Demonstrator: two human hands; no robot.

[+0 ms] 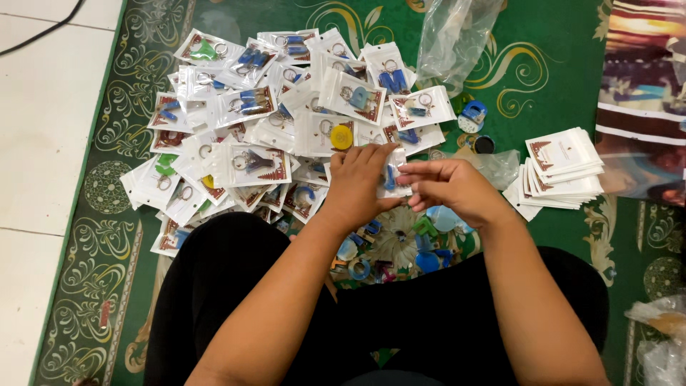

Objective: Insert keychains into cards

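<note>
Both hands meet over the lap. The left hand (355, 184) and right hand (450, 187) pinch one small pouch (390, 179) with a blue keychain inside, fingers closed on its edges. I think sealing is underway; next needs a firm press along the top, then the pile (250, 121).

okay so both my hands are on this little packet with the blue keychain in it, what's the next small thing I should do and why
Probably press the packet's open edge shut, then drop it on the pile of filled packets. Your left hand pinches one side and your right hand the other, the blue piece already shows inside, and loose keychains lie in front of your lap.
</note>
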